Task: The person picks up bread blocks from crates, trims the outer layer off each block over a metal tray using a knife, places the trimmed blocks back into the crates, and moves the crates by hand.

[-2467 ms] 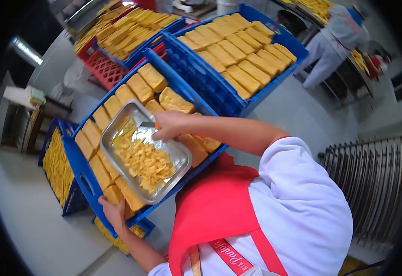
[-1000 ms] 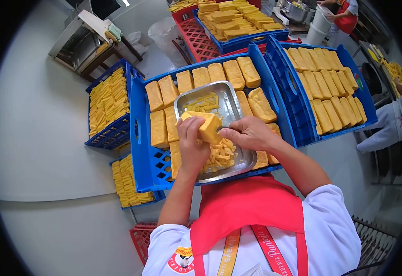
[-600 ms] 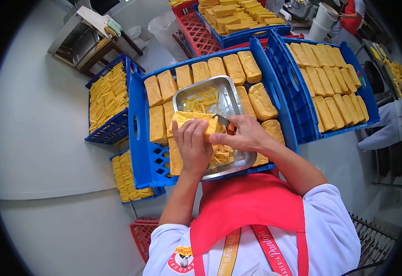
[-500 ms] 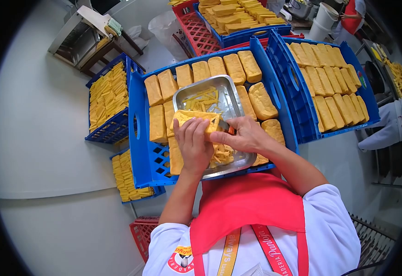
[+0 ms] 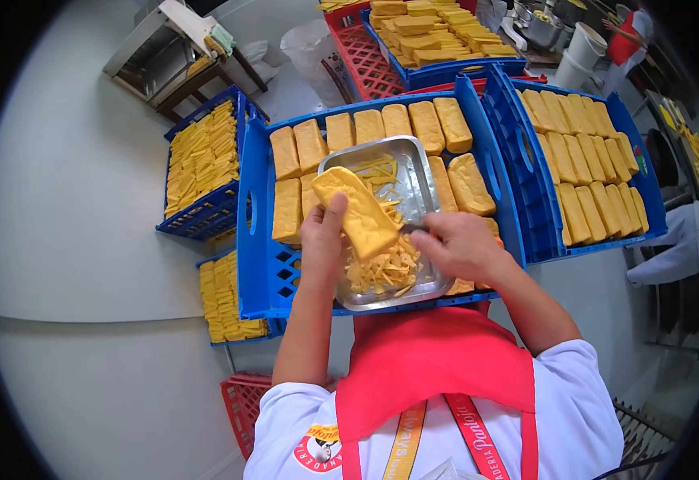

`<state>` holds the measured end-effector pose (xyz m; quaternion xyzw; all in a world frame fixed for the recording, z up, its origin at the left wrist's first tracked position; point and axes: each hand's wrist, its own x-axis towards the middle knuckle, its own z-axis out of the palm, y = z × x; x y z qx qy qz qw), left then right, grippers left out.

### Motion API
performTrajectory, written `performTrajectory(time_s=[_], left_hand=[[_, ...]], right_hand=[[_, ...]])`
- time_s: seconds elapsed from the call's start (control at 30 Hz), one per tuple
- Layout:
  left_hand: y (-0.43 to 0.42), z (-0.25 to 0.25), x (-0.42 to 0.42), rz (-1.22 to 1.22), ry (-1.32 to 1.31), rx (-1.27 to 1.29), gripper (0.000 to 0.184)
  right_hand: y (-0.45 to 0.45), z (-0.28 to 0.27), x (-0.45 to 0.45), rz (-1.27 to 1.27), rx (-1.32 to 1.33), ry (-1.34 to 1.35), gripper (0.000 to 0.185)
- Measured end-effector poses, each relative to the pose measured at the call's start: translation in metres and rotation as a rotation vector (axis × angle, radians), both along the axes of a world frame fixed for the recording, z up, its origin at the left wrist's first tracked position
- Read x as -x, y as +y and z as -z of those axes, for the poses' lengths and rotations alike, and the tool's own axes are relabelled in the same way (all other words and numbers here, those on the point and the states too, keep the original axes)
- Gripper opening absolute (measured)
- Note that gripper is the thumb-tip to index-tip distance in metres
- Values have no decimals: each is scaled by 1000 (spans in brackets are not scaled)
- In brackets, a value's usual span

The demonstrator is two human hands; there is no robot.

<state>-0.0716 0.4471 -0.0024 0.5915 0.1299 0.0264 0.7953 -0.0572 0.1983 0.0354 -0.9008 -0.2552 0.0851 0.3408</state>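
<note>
My left hand (image 5: 325,236) grips a yellow block-shaped loaf (image 5: 355,210), thumb on its upper face, tilted over a metal tray (image 5: 418,186). My right hand (image 5: 460,246) is closed around a small knife (image 5: 408,229), mostly hidden by the fingers, its blade beside the loaf's lower right edge. Yellow trimmings (image 5: 385,270) are heaped in the near part of the tray, and thin strips (image 5: 377,172) lie at its far end. Under the tray, a blue crate (image 5: 257,282) holds several upright golden loaves (image 5: 425,128).
Another blue crate (image 5: 535,210) of loaves stands at right. Crates of yellow slices (image 5: 203,156) are at left, and a further blue crate (image 5: 445,74) sits at the back beside a red crate (image 5: 357,52). A person in a red apron (image 5: 625,40) is at the far right.
The loaf has been turned from lying crosswise to slanting, with its broad face up. My right hand and the knife have drawn away from it to the right. The view has shifted slightly.
</note>
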Motion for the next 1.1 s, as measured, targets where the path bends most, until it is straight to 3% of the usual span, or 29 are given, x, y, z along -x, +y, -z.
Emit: performTrajectory(time_s=[0.07, 0.13, 0.2, 0.43, 0.57, 0.63, 0.67, 0.73, 0.83, 1.1], left_hand=[[-8, -2, 0, 79, 142, 608, 53], [-10, -2, 3, 60, 191, 686, 58], [-10, 0, 3, 128, 290, 788, 59], [-22, 1, 7, 154, 273, 747, 60], [-27, -6, 9, 183, 244, 634, 60], [-28, -8, 13, 227, 236, 614, 58], [-31, -10, 13, 145, 217, 600, 54], [-36, -10, 11, 66, 194, 584, 51], [-46, -2, 14, -31, 111, 588, 47], [-59, 8, 24, -135, -7, 614, 48]], right_hand=[[-2, -1, -1, 47, -111, 59, 43], [-5, 2, -4, 58, -288, 157, 38], [-3, -3, -1, 35, -231, 85, 36], [7, 6, -5, 18, -131, -314, 37], [2, -8, -18, 20, -126, -292, 43], [-1, -13, -21, -12, -84, -282, 57], [1, -16, -20, -18, -85, -284, 57], [7, -21, -14, 119, -25, -41, 75], [15, -10, -11, 192, -49, -54, 85], [19, -4, -11, 180, 9, -47, 87]])
